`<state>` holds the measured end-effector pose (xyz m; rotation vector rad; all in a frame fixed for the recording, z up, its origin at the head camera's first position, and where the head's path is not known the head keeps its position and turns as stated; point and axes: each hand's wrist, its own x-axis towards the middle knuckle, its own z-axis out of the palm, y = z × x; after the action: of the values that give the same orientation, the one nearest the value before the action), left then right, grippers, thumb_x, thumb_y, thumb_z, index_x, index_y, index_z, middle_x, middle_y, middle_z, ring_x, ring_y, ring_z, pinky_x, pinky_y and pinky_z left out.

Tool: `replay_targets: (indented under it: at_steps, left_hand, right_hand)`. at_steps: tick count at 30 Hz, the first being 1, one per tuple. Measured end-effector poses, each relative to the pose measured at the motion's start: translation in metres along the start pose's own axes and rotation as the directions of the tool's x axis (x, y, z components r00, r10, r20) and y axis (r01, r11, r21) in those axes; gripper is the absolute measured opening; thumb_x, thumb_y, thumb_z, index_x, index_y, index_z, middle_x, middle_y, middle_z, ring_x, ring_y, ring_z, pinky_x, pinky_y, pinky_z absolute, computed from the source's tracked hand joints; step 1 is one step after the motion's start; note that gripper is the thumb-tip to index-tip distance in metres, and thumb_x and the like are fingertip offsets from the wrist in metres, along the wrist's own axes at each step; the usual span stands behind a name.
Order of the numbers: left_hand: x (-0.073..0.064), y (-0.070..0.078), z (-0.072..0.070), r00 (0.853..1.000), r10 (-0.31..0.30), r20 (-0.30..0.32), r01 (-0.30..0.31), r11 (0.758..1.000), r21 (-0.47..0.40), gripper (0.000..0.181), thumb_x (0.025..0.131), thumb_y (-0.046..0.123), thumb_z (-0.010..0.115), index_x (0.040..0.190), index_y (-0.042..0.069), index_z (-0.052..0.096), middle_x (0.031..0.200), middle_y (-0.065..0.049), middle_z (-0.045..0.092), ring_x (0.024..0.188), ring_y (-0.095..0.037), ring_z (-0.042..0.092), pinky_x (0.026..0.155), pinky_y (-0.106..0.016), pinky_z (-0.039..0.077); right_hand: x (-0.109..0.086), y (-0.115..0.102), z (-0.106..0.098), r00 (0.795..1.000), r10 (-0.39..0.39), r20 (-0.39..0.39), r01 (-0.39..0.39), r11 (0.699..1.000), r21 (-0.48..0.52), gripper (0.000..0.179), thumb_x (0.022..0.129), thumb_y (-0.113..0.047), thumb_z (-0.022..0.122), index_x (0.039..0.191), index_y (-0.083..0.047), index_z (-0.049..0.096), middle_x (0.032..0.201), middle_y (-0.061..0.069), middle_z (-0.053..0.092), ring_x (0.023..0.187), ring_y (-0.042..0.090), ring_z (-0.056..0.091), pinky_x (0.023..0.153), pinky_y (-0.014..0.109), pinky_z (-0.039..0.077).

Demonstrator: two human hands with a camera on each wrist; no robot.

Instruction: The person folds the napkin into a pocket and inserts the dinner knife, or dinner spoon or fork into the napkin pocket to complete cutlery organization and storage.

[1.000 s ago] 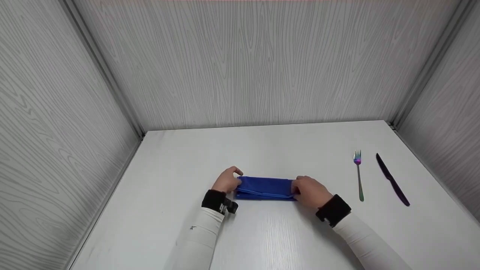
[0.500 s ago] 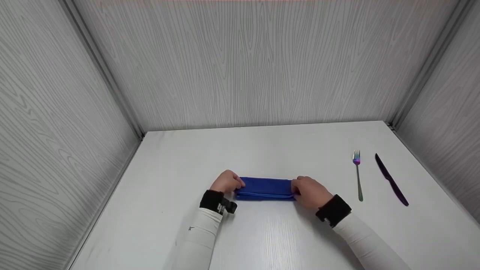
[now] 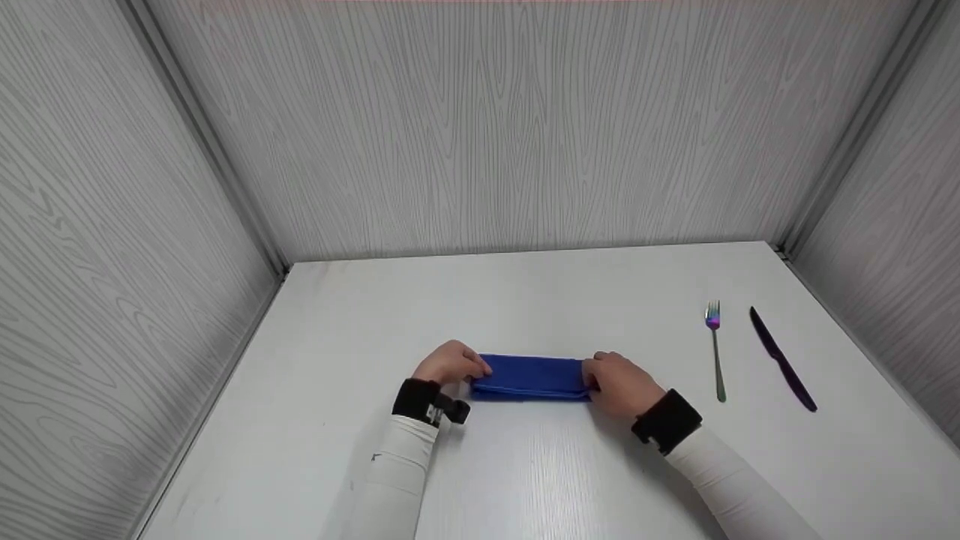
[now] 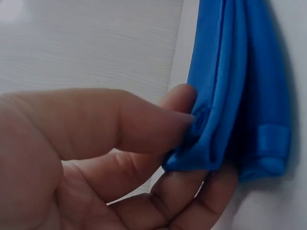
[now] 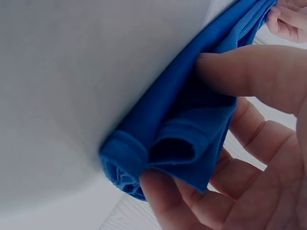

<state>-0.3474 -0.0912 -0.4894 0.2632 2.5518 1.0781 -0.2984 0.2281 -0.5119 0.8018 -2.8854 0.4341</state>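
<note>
A blue cloth [image 3: 531,375], folded into a narrow strip in several layers, lies crosswise on the white table. At its left end my left hand [image 3: 452,363] pinches the upper layers between thumb and fingers; the left wrist view shows the gripped fold [image 4: 211,120] and a lower layer beside it. My right hand [image 3: 624,384] grips the other end, its thumb [image 5: 225,72] tucked in among the layers and its fingers beneath. The right wrist view shows that end's loosely rolled edge [image 5: 127,160]. In the head view, the right hand hides the cloth's right tip.
To the right of the cloth lie a fork [image 3: 715,352] with a rainbow sheen and a dark purple knife [image 3: 781,358], both on the white table [image 3: 390,300]. Grey wood-grain panels [image 3: 480,127] stand behind and at both sides.
My left fingers have come in from the cloth's left edge to pinch it, and the left forearm has shifted slightly left. The front folds now lie flatter together. My right hand has stayed in place.
</note>
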Motion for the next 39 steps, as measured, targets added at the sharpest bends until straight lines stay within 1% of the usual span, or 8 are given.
replay_targets:
  at_steps: [10,15,19,22,27,34,37,39]
  left_hand:
    - [-0.002,-0.001,0.002,1.0,0.011,0.022,-0.012,0.999,0.042,0.017,0.093,0.008,0.071,0.103,0.01,0.085,0.117,-0.008,0.077,0.096,-0.016,0.06,0.081,-0.029,0.048]
    - [-0.007,0.005,0.013,0.999,0.03,-0.036,-0.021,0.975,0.221,0.011,0.086,0.007,0.078,0.091,0.016,0.082,0.095,-0.001,0.078,0.097,-0.028,0.064,0.099,-0.05,0.048]
    - [-0.015,0.013,0.028,0.976,0.146,-0.163,-0.061,0.898,0.436,0.009,0.081,0.007,0.081,0.083,0.016,0.078,0.091,-0.01,0.07,0.1,-0.036,0.057,0.093,-0.053,0.046]
    - [-0.021,0.017,0.039,0.934,0.268,-0.235,-0.092,0.818,0.568,0.006,0.083,0.005,0.079,0.081,0.01,0.077,0.099,-0.019,0.064,0.1,-0.037,0.052,0.083,-0.048,0.049]
    - [-0.027,0.017,0.052,0.873,0.419,-0.252,-0.122,0.686,0.718,0.01,0.087,0.0,0.074,0.078,0.004,0.073,0.101,-0.018,0.062,0.096,-0.032,0.052,0.075,-0.042,0.049]
    - [-0.038,0.015,0.064,0.837,0.488,-0.248,-0.101,0.583,0.806,0.009,0.089,0.002,0.073,0.083,0.008,0.076,0.091,-0.009,0.074,0.083,-0.025,0.07,0.07,-0.039,0.052]
    - [-0.05,0.018,0.068,0.84,0.484,-0.246,-0.082,0.561,0.823,0.012,0.087,0.005,0.076,0.077,0.011,0.075,0.083,-0.006,0.073,0.075,-0.023,0.071,0.069,-0.038,0.051]
    - [-0.055,0.019,0.069,0.854,0.464,-0.236,-0.078,0.562,0.823,0.014,0.086,0.005,0.077,0.074,0.012,0.074,0.081,-0.006,0.073,0.073,-0.022,0.07,0.07,-0.038,0.051]
  right_hand:
    - [0.0,0.0,-0.001,1.0,0.006,-0.001,-0.006,1.0,-0.005,0.02,0.079,0.007,0.076,0.083,-0.007,0.063,0.081,0.004,0.06,0.076,0.02,0.055,0.069,0.039,0.05]
    - [-0.002,-0.002,0.0,1.0,0.003,-0.001,-0.003,0.999,-0.032,0.02,0.08,0.011,0.073,0.083,-0.006,0.062,0.083,0.005,0.059,0.079,0.022,0.055,0.07,0.039,0.051]
    - [-0.005,-0.003,0.0,0.999,0.013,-0.042,-0.017,0.996,-0.082,0.022,0.083,0.013,0.071,0.082,-0.006,0.061,0.082,0.007,0.059,0.08,0.025,0.054,0.065,0.04,0.052]
    - [-0.01,-0.003,0.0,0.996,0.013,-0.087,-0.026,0.989,-0.147,0.023,0.085,0.013,0.071,0.082,-0.006,0.06,0.083,0.009,0.059,0.081,0.027,0.054,0.06,0.041,0.051]
    - [-0.023,0.0,-0.001,0.993,-0.016,-0.115,-0.014,0.966,-0.259,0.019,0.088,0.008,0.074,0.082,-0.007,0.064,0.086,0.008,0.064,0.082,0.026,0.055,0.056,0.04,0.051]
    - [-0.049,-0.005,-0.011,0.999,0.005,-0.04,-0.016,0.962,-0.272,0.019,0.092,0.006,0.07,0.106,-0.004,0.078,0.113,0.012,0.075,0.101,0.032,0.067,0.063,0.048,0.058]
    - [-0.059,-0.005,-0.013,0.999,0.034,0.012,-0.03,0.972,-0.234,0.031,0.093,0.005,0.069,0.123,-0.001,0.075,0.131,0.015,0.072,0.113,0.036,0.067,0.069,0.051,0.06]
    - [-0.062,-0.005,-0.012,0.999,0.038,0.029,-0.031,0.977,-0.21,0.036,0.093,0.005,0.069,0.129,0.002,0.072,0.138,0.017,0.069,0.116,0.039,0.067,0.072,0.051,0.061]
